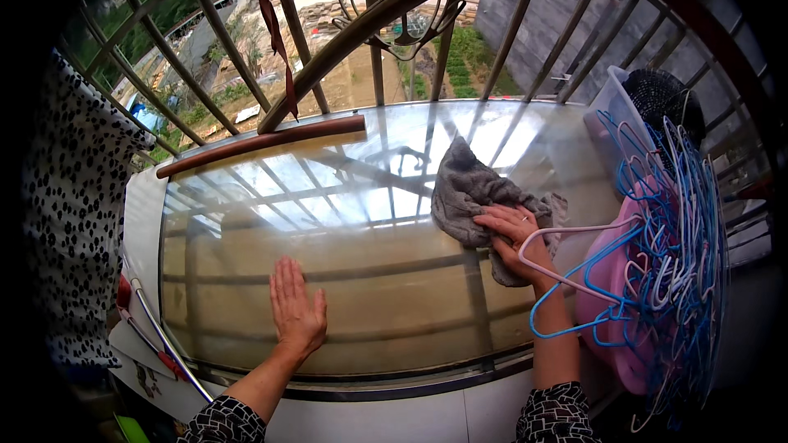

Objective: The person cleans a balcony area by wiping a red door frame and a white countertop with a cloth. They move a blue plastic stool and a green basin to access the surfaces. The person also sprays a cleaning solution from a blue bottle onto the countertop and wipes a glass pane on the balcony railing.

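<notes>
A glass panel point(381, 295) in a dark frame lies flat before me and mirrors the window bars. My right hand point(514, 234), with a ring on one finger, presses down on a bunched grey cloth point(465, 197) at the panel's right part. The cloth is wrinkled, and part of it sticks out beyond my fingertips. Flat against the glass, left of the middle, rests my left hand point(295, 304). Its fingers are stretched out, the thumb stands apart, and nothing is held in it.
Many blue and pink wire hangers point(671, 246) hang at right, some crossing before my right forearm. Behind them are a pink basin point(606, 271) and a clear plastic bin point(609, 104). A brown rod point(265, 146) lies along the far edge, by metal bars point(372, 61). Spotted fabric point(80, 209) hangs left.
</notes>
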Tool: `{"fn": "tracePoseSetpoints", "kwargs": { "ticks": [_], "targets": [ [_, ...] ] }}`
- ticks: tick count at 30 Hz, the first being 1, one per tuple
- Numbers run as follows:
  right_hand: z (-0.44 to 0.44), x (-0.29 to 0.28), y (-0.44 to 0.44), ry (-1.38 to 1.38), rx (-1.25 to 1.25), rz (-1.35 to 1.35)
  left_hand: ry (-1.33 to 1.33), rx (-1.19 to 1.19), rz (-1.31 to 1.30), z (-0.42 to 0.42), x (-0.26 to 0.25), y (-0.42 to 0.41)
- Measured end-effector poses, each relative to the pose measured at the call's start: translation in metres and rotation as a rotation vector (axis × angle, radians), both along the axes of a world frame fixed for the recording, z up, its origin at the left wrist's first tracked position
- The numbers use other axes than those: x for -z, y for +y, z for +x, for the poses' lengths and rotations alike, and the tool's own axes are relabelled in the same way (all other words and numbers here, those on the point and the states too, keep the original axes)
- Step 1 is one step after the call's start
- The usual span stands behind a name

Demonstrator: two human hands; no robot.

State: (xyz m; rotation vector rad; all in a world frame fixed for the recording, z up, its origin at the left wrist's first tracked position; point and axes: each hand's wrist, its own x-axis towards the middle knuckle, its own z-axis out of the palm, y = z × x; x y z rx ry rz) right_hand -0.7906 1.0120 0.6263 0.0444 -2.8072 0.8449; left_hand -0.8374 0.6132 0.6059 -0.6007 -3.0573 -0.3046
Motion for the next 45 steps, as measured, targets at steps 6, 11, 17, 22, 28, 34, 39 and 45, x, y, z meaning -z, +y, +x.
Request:
{"fn": "tracePoseSetpoints", "kwargs": {
  "ticks": [6,11,17,22,28,34,39,45],
  "targets": [
    [-0.035,0.041,0.135,0.174,0.778,0.144,0.012,0.041,0.015,-0.001,-0.007,0.009],
    [-0.116,0.053,0.121,0.005,0.896,0.079,0.009,0.028,0.008,-0.002,-0.006,0.004],
    [-0.110,0.040,-0.073,0.273,0.464,-0.040,0.026,0.040,0.010,0.001,0.000,0.009],
    [-0.026,0.017,-0.204,0.185,0.202,-0.192,0.105,0.056,0.040,-0.002,0.008,0.004],
    [0.113,-0.012,-0.216,0.047,0.275,-0.104,0.115,0.034,0.055,-0.002,0.010,-0.003],
    [0.145,0.012,-0.071,0.113,0.542,0.134,0.078,0.011,0.035,-0.001,0.010,-0.003],
    [0.060,0.041,-0.037,0.128,0.903,0.219,0.086,0.020,0.043,0.001,0.009,0.004],
    [-0.017,0.024,-0.207,0.167,0.440,0.005,0.084,0.024,0.066,-0.002,0.007,0.004]
  ]
}}
